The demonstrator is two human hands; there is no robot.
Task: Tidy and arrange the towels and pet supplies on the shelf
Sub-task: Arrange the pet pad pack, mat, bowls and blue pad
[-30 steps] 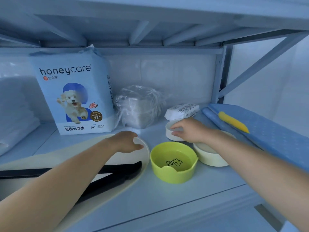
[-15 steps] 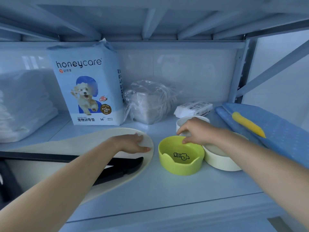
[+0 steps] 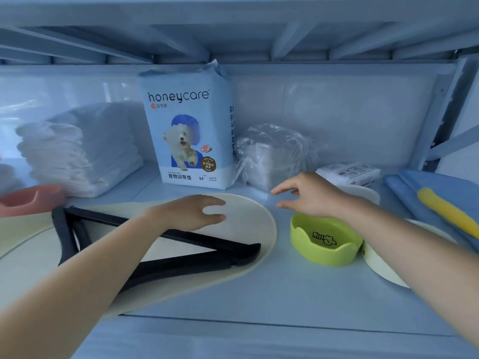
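Note:
My left hand [image 3: 193, 212] hovers with loosely spread fingers over the right end of a cream oval mat [image 3: 248, 218], where a black folding stand [image 3: 181, 255] lies. My right hand [image 3: 308, 194] floats above the shelf just behind a green pet bowl [image 3: 324, 242], fingers spread and holding nothing. Two cream bowls stand by it: one [image 3: 383, 268] at its right, one [image 3: 363, 190] behind my wrist. A honeycare pad pack [image 3: 189, 130] stands upright at the back. A stack of white towels [image 3: 80, 151] sits to the left.
A clear plastic bag of white items [image 3: 274, 154] and a small white wipes pack [image 3: 350, 173] are at the back. A blue folded mat [image 3: 440, 193] with a yellow tool [image 3: 445, 211] lies at the right. A pink bowl [image 3: 28, 200] is at far left. The shelf post [image 3: 438, 120] rises at back right.
My right hand has lifted off the bowls and moved left, fingers opening. My view has swung left, bringing the towels and pink bowl into sight. My left hand stays over the mat.

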